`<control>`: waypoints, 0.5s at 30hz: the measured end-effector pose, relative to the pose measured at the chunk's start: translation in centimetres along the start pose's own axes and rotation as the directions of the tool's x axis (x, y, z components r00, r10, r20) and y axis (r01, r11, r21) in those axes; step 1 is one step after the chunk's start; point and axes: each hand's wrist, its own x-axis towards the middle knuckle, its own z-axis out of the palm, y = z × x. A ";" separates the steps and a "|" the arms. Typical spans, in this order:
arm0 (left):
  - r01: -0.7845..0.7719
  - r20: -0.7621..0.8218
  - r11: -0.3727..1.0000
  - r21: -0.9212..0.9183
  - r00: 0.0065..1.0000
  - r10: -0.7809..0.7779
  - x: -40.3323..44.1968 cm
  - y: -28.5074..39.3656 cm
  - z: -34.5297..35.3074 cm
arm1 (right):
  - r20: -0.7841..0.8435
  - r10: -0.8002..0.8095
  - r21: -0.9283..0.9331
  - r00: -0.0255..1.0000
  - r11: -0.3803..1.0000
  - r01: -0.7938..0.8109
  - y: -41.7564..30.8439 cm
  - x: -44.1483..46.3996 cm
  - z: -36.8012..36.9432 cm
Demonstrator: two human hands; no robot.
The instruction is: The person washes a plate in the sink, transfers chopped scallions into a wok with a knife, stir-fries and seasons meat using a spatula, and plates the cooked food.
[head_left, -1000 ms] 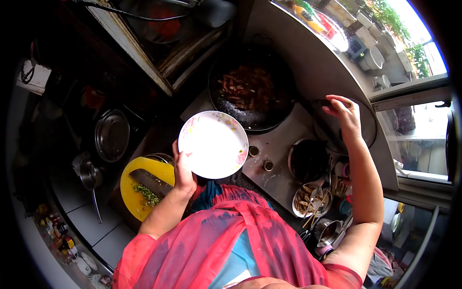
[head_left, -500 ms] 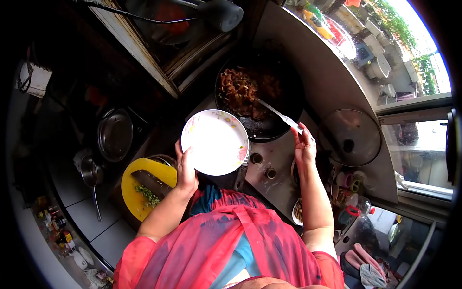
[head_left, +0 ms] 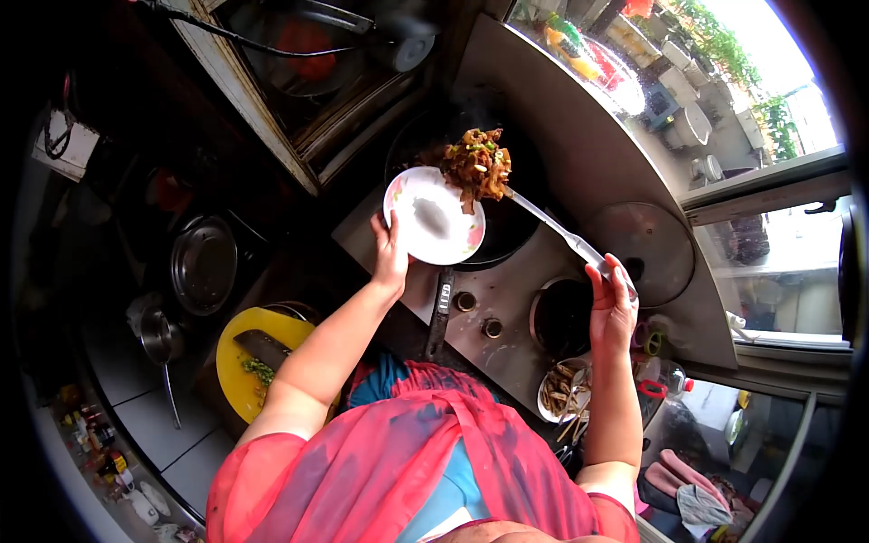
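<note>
My left hand (head_left: 390, 255) grips the near-left rim of a white plate (head_left: 433, 222) with a floral border, tilted beside the wok. My right hand (head_left: 614, 303) is closed round the handle of a spatula (head_left: 563, 233), whose head is buried under food. A heap of browned, sauced food with green bits (head_left: 477, 166) rides on it, raised at the plate's far right edge. Beneath both lies the dark wok (head_left: 520, 231), its handle pointing towards me. Whether food remains in the wok is mostly hidden by the plate and the heap.
A yellow cutting board (head_left: 231, 366) with a cleaver (head_left: 262, 347) and chopped greens is at left. A plate of brown food pieces (head_left: 561, 391) with chopsticks sits near my right forearm. A glass lid (head_left: 665, 249) leans by the window. Stove knobs (head_left: 491, 328) face me.
The spatula has come up out of the wok carrying a heap of food. The plate has moved forward over the wok's near side and tilted. My right hand has shifted right and nearer to me.
</note>
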 end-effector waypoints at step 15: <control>-0.264 0.111 0.959 -0.105 0.955 0.275 0.7 -0.7 2.1 | 0.632 -0.328 -0.543 0.702 0.459 0.704 -4.7 -7.5 4.9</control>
